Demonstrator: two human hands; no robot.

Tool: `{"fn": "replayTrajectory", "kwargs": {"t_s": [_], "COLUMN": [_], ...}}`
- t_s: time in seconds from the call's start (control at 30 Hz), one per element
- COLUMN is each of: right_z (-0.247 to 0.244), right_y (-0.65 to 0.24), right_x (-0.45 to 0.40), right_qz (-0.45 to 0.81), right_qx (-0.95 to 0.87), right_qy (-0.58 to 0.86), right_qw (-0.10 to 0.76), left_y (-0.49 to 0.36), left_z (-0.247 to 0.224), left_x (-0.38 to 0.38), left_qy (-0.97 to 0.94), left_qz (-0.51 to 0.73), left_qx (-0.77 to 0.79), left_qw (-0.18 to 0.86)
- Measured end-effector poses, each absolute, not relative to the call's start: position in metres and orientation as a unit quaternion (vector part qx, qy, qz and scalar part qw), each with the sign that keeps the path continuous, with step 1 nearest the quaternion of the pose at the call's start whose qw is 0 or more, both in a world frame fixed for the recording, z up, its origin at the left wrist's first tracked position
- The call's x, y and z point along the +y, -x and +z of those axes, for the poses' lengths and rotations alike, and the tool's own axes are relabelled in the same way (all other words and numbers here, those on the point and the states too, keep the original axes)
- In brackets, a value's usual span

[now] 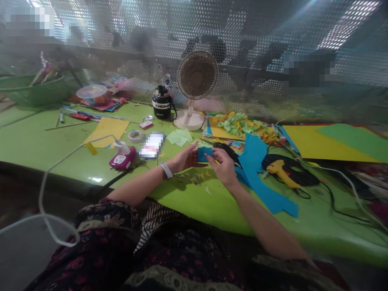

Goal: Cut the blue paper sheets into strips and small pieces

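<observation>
Between my two hands, above the green table (182,193), is a small piece of blue paper (204,154). My left hand (185,158), with a white band at the wrist, pinches its left side. On the right edge, the fingers and thumb of my right hand (223,165) are closed. Small paper scraps (201,176) lie on the table below. Right of my right hand lies a large cut sheet of blue paper (256,161). Beyond my hands are light green paper pieces (179,137).
A yellow glue gun (283,173) with a black cord lies at right. A fan (197,76) and black bottle (161,103) stand behind. Left are a phone (152,145), tape roll (135,136) and purple power adapter (123,159). Cut petals (239,124) are piled back right.
</observation>
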State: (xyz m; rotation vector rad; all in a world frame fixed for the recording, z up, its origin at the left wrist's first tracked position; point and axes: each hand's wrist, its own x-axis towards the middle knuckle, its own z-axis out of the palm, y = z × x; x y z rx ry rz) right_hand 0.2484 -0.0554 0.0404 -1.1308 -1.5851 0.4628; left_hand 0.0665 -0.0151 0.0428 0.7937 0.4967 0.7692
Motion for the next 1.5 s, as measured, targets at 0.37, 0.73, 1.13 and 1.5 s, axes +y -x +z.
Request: {"fn": "replayTrajectory", "kwargs": {"t_s": [0.37, 0.73, 1.13, 1.5], "right_z": [0.049, 0.052, 0.051, 0.048], "right_y": [-0.245, -0.245, -0.245, -0.248], "right_x": [-0.06, -0.062, -0.061, -0.055], "right_qz": [0.258, 0.233, 0.228, 0.306], "right_qx": [-0.601, -0.623, -0.626, -0.592], "right_qy": [0.525, 0.524, 0.518, 0.485], "right_qw": [0.544, 0.532, 0.536, 0.566], "left_y": [-0.067, -0.069, -0.069, -0.068], "left_z": [0.036, 0.04, 0.04, 0.036], "left_x": [-0.02, -0.024, -0.024, -0.022], "left_qy": [-0.458, -0.446, -0.44, -0.45], "left_qz": [0.366, 0.378, 0.382, 0.366], "left_qx": [0.197, 0.2, 0.194, 0.195], "left_qw": [0.786, 0.786, 0.789, 0.791]}}
